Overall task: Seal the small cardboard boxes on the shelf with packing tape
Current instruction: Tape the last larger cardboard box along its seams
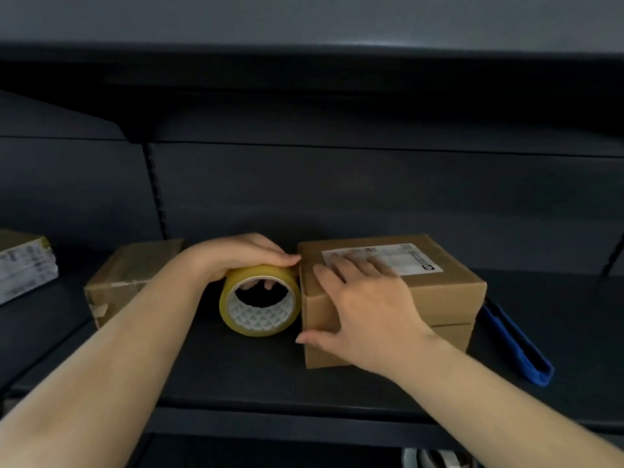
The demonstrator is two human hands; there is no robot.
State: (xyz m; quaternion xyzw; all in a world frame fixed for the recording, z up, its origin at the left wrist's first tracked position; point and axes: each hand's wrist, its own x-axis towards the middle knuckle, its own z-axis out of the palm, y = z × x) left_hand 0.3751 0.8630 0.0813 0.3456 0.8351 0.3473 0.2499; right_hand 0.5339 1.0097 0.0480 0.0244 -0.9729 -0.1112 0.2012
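Tape roll [260, 300], frame centre: your left hand [236, 256] grips it. Labelled box [398, 298], right of centre: your right hand [368, 298] rests flat, fingers spread.

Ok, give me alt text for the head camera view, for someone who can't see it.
A person's left hand grips a roll of yellowish packing tape against the labelled cardboard box on a dark shelf, while the right hand lies flat on the box. Another cardboard box sits to the left, and a blue tool lies to the right.
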